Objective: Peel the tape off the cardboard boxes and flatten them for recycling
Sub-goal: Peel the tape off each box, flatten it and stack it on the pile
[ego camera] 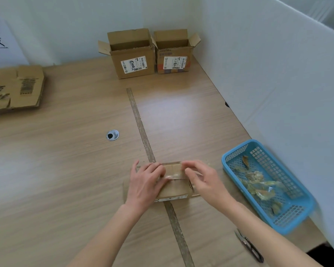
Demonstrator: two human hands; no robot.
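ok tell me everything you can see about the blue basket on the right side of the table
The blue basket is a long rectangular tray that looks like plastic, with perforated grid walls and floor and a solid rounded rim. It sits upright on the wooden table, at its right edge beside the white partition, angled diagonally. Inside lie crumpled yellowish tape scraps with bits of brown paper. Neither hand touches it; the right hand works just to its left. Small black snips lie on the table near its closer end.

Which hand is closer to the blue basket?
The right hand. It is on the small box, just left of the blue basket, pinching the tape. The left hand presses on the box's far side, farther from the basket.
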